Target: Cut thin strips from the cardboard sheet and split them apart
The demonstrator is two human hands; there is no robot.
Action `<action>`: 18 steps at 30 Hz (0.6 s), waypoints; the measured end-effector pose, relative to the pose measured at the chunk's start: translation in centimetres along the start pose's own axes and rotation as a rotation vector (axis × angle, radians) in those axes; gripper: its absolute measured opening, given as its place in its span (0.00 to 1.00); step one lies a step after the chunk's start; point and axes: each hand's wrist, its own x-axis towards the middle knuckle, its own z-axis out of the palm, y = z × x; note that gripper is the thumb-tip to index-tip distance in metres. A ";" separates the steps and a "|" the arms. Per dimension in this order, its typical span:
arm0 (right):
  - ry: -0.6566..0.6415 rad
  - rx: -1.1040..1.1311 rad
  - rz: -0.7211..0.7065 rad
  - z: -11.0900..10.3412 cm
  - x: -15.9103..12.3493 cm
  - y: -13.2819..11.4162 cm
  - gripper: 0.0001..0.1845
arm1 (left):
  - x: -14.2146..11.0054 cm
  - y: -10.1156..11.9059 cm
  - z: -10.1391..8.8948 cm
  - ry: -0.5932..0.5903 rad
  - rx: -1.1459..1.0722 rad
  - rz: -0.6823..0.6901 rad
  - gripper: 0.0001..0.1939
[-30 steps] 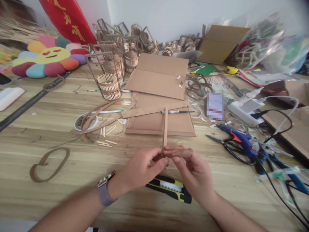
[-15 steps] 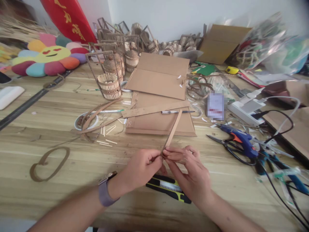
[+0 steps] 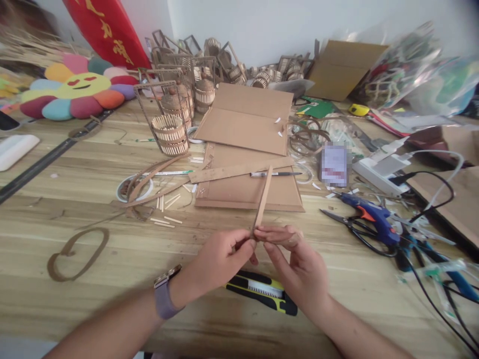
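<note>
A narrow brown cardboard strip [image 3: 264, 198] is pinched at its near end between the thumb and fingers of my left hand [image 3: 220, 257]. Its far end points up and away, over the cardboard sheets. My right hand [image 3: 301, 267] has straight fingers lying against the strip's near end, with the thumb apart from them. Below both hands lies a black and yellow utility knife [image 3: 262, 290], partly covered by them. Just beyond the strip are a pen [image 3: 288, 173] and a wider cardboard strip [image 3: 224, 171] on the cardboard sheets [image 3: 232, 192].
Small slatted buckets [image 3: 170, 133] stand at the back left. A curled strip [image 3: 101, 244] lies at left, near a white bowl [image 3: 149, 189] and thin sticks [image 3: 162, 223]. At right are scissors [image 3: 352, 227], a blue glue gun [image 3: 370, 217], cables and a power strip [image 3: 385, 172].
The strip's far end has swung a little to the left. My right thumb has come away from its fingers, while my left hand keeps its pinch.
</note>
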 end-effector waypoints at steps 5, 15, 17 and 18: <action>-0.045 -0.089 -0.078 -0.1 0.2 0.1 0.06 | 0.0 -0.1 0.0 -0.008 0.018 -0.012 0.16; -0.050 -0.628 -0.316 -2.8 2.7 4.3 0.15 | 0.7 0.4 -2.4 -0.070 0.152 -0.005 0.14; -0.035 -0.613 -0.318 -2.9 2.8 4.5 0.14 | 0.8 0.4 -2.5 -0.102 0.130 -0.037 0.14; -0.036 -0.600 -0.319 -2.8 2.7 4.3 0.14 | 0.8 0.4 -2.5 -0.121 0.112 -0.049 0.14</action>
